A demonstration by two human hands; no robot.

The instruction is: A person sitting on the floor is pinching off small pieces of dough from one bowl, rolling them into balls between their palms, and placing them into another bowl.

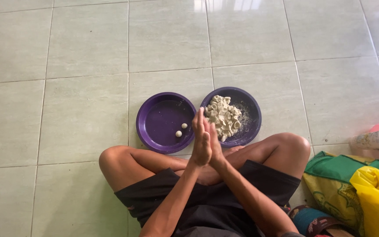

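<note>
Left hand [200, 142]: flat, fingers straight, pressed against the other palm.
Right hand [214, 141]: flat too, fingers straight. Cannot tell if anything sits between the palms.
Left plate [154, 107]: purple, on the floor, just under the hands.
Two dough balls [181, 130]: small and round, on the left plate.
Right plate [253, 114]: purple, touching the left plate.
Dough pieces [223, 116]: a pale heap on the right plate.
Bags [356, 184]: green and yellow, by the right knee.

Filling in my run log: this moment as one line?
left hand pressed to right hand | left plate: two dough balls | right plate: dough pieces
</note>
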